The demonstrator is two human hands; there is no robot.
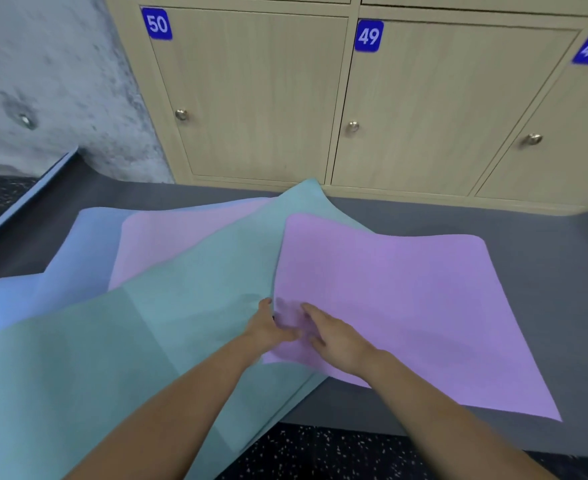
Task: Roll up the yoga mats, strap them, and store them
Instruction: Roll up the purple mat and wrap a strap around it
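Purple mat point(406, 306): left grip point(268, 327) pinches its left edge, right grip point(334, 337) rests flat on it, fingers point(311, 311) relaxed; teal mat point(167, 323) lies left of both.

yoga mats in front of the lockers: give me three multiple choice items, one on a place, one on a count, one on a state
1. Where does the thin purple yoga mat lie?
A. on top of the pile, at the right
B. propped against the wall
C. inside a locker

2. How many blue number plates show on the pale wooden locker doors?
A. one
B. three
C. six

3. The purple mat is:
A. rolled and strapped
B. half rolled
C. unrolled, spread out

Key:
1 A, nothing covers it except the left hand and right hand at its near-left edge.
2 B, plates 50, 49 and 48.
3 C, no roll or strap shows.
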